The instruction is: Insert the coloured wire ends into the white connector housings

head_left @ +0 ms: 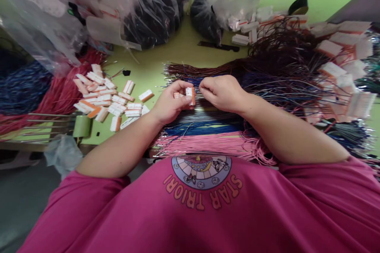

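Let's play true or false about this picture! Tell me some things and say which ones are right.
1. The left hand holds a white and orange connector. True.
2. The table is blue. False: it is green.
3. A pile of connectors lies to the left of both hands. True.
4. The pink wires lie farthest from the person. False: they lie nearest to the person's body.
5. The right hand rests on a tape roll. False: it is right beside the white and orange connector, and the tape rolls lie far away.

Black tape roll [298, 6], clear plastic bags [59, 16], green table [154, 61]
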`<state>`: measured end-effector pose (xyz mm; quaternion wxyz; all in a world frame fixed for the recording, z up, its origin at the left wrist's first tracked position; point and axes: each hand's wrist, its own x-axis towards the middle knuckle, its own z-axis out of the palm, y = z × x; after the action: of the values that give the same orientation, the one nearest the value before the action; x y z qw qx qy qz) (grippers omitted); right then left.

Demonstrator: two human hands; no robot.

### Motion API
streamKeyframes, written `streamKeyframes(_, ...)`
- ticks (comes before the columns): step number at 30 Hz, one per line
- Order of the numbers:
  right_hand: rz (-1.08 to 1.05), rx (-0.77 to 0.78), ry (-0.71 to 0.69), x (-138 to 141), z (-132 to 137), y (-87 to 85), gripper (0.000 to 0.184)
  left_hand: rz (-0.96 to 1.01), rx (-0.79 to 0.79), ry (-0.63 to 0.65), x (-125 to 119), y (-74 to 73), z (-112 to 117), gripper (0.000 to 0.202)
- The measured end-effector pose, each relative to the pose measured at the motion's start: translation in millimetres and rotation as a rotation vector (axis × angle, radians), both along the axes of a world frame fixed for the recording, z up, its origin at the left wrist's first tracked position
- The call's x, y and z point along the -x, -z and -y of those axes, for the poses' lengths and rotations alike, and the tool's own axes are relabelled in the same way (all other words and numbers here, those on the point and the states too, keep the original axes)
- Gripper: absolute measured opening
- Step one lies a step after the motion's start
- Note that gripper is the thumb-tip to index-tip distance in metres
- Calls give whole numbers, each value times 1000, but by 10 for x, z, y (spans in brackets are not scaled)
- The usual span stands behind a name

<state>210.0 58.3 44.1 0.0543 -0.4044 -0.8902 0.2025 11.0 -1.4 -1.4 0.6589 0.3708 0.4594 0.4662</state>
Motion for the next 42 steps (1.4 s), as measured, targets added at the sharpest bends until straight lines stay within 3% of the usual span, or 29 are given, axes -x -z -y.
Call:
streamKeyframes(7,-289,251,1,-12,-84,3,25,-256,-146,-48,11,-10,27,36)
streamKeyframes(12,-357,315,7,6,-98,25,23,-332,-202,-59,-31,-64,14,33)
streamKeyframes(17,-363,279,35,41,-95,116,24,-398,-194,-62,-73,-63,-23,33)
streamKeyframes(25,-352,88,88,52,-76,199,22,-328,-163,-106,-46,86,-104,41)
streamKeyframes(32,-367,86,116,58,-78,221,21,-348,-152,-111,-61,-1,-121,38)
streamKeyframes(42,-302,50,142,86,-67,187,25,-91,-118,-90,-56,140,-157,46)
